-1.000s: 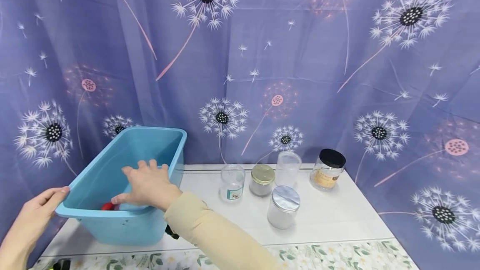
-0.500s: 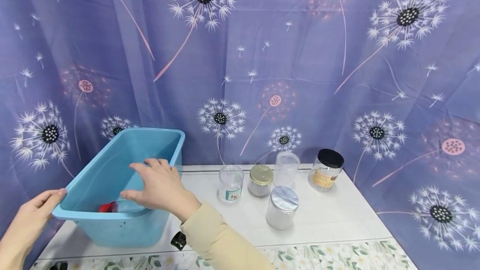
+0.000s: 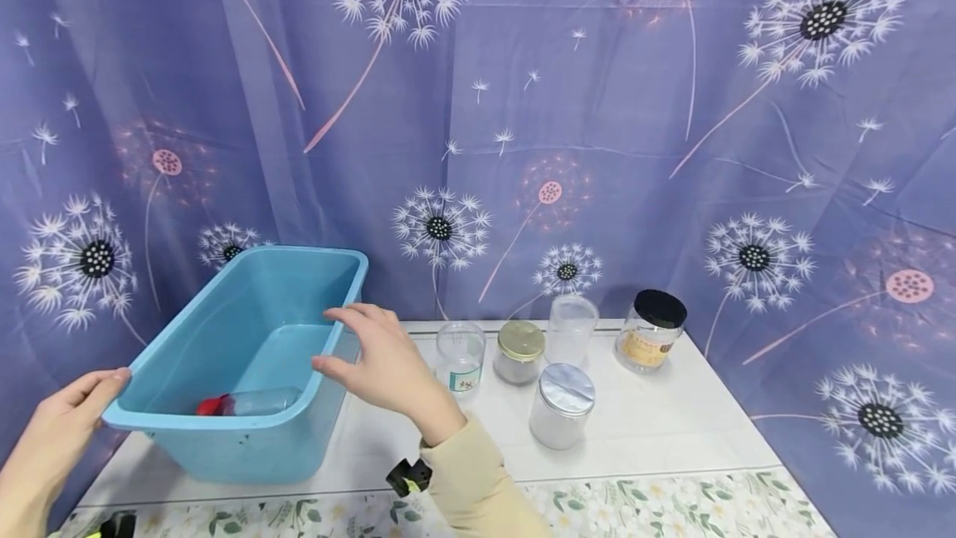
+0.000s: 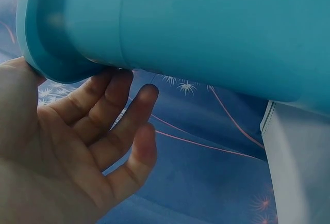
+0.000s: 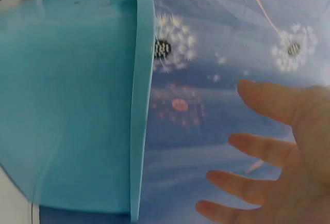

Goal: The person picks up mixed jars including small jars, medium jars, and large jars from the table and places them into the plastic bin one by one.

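Note:
A blue plastic tub (image 3: 246, 457) stands at the left of the table in the head view. My left hand (image 3: 63, 422) grips its near left corner, thumb over the rim and fingers under it, as the left wrist view shows from below. Inside the tub, against the near wall, a clear bottle with a red cap (image 3: 246, 403) lies on its side, partly hidden by the rim. My right hand (image 3: 388, 364) is just beyond the tub's right rim, fingers spread and holding nothing. In the right wrist view its fingertips (image 5: 247, 87) are apart from the tub wall.
Right of the tub stand a clear jar with a green label (image 3: 460, 355), a gold-lidded jar (image 3: 520, 351), a clear lidless container (image 3: 572, 330), a silver-lidded jar (image 3: 563, 407) and a black-lidded jar (image 3: 650, 330). A purple dandelion curtain (image 3: 478, 106) hangs behind.
My right hand has moved out of the tub to the right, past its rim, without anything in it. The bottle inside has come into view. My left hand stays on the rim.

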Tool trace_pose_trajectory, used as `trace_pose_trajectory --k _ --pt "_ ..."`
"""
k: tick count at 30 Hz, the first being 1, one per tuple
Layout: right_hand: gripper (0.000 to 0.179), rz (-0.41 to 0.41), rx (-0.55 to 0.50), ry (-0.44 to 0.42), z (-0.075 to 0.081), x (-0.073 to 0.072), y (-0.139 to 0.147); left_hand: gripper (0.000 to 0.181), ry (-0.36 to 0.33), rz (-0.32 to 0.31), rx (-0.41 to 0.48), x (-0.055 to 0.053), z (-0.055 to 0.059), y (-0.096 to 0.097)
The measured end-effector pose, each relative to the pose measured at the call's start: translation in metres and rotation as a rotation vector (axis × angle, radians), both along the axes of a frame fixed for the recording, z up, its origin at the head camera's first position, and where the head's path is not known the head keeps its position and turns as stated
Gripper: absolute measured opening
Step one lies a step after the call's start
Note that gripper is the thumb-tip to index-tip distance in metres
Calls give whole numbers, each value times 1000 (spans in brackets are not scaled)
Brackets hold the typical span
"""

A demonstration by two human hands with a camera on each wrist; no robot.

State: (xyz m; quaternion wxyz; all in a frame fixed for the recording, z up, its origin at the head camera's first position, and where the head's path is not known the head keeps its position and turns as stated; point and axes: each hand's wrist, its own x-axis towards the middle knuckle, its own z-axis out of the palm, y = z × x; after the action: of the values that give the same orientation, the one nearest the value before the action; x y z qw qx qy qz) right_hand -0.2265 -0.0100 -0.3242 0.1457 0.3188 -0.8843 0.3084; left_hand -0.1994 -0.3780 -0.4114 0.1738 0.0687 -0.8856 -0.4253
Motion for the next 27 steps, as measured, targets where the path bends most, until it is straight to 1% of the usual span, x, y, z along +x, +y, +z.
trace_pose_trajectory --k 3,6,10,12,15,16,17,20,23,24,25,27 --pt "53 27 -73 -24 -9 -4 15 20 11 -4 4 0 0 1" --pt "51 52 -124 -50 -19 -8 30 27 6 2 -3 1 0 1" --pt "48 55 -170 -72 -31 -12 50 35 -9 14 -22 1 2 2" --pt "48 48 -193 -87 -35 -12 59 38 -13 17 -25 1 3 2" --pt "48 27 -215 -113 -40 -12 72 39 -16 19 -30 2 3 2" --pt "48 19 -219 -124 -41 -11 76 37 -13 19 -33 1 3 2" --pt "48 6 -221 -129 -42 -11 79 40 -14 20 -32 2 3 3" --pt "48 -24 -225 -135 -45 -12 90 36 -11 19 -33 1 2 2" --pt "48 -33 -238 -133 -49 -14 100 33 -2 12 -22 0 1 1" --pt "48 -35 -243 -136 -50 -15 103 30 2 10 -19 0 1 0" --pt "47 -34 -251 -139 -51 -15 107 32 2 7 -14 0 1 0" --pt "46 -37 -266 -138 -52 -13 114 28 3 5 -14 0 1 0"
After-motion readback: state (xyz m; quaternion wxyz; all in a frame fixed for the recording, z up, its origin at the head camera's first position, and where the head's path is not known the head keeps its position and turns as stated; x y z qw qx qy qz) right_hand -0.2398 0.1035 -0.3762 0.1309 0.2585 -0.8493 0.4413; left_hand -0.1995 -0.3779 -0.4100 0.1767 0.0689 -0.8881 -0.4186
